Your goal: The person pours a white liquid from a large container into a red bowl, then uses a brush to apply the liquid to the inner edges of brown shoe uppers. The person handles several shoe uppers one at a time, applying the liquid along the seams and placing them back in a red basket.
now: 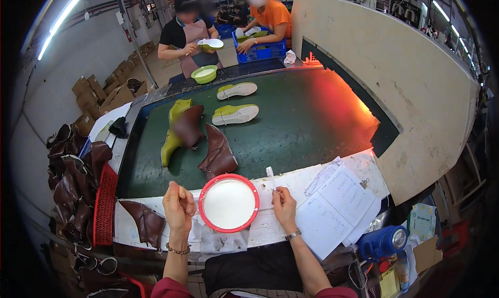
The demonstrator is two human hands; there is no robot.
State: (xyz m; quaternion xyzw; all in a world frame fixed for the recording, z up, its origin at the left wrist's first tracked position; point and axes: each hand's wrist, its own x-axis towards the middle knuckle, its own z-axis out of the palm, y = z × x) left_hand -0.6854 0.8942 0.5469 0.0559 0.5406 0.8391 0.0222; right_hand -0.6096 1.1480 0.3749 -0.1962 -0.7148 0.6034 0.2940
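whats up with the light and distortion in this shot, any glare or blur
Head view: fisheye bends the belt and bench edges toward a black rim; an orange-red glow spills from the tunnel opening onto the belt; ceiling tube lights blow out white; the white liquid in the red-rimmed bowl is nearly featureless; the co-workers' faces are blurred; the right hand and left hand are sharp.

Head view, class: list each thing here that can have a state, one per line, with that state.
Red-rimmed bowl: upright, filled with white paste.
Brush: held upright in right hand.
Left hand: loosely closed, apparently empty.
Brown boot: lying on the belt.
Papers: spread flat.
Blue flask: lying on its side.
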